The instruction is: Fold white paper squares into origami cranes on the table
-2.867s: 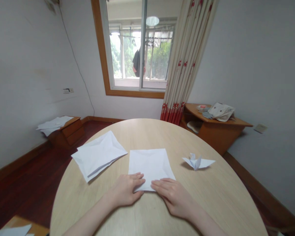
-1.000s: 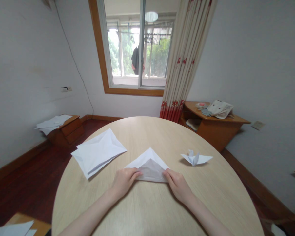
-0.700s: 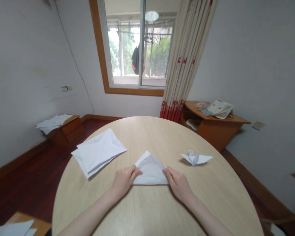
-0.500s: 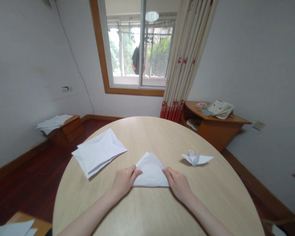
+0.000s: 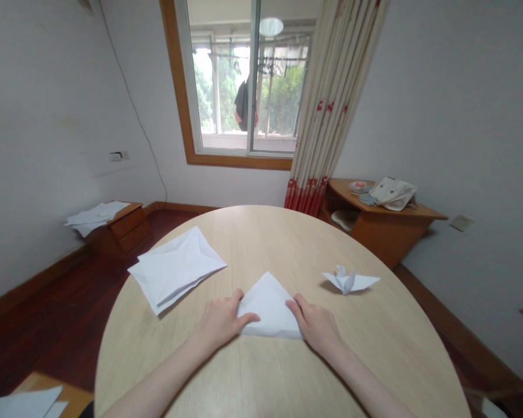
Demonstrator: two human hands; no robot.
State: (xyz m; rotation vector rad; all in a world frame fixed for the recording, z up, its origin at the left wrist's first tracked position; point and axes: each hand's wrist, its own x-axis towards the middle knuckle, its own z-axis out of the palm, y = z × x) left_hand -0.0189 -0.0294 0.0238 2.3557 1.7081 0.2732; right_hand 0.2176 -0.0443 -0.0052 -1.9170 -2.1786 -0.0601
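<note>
the white folded paper triangle [image 5: 270,307] lies between the left hand [image 5: 222,318] and the right hand [image 5: 317,322], touching both, so neither is nearer. its long side runs from hand to hand, tip pointing away. each hand pinches a corner, thumb on top.

Our left fingers [image 5: 247,319] and right fingers [image 5: 297,312] hold a folded paper triangle [image 5: 270,307] on the desk [image 5: 261,377], near a paper crane [image 5: 347,283].
</note>
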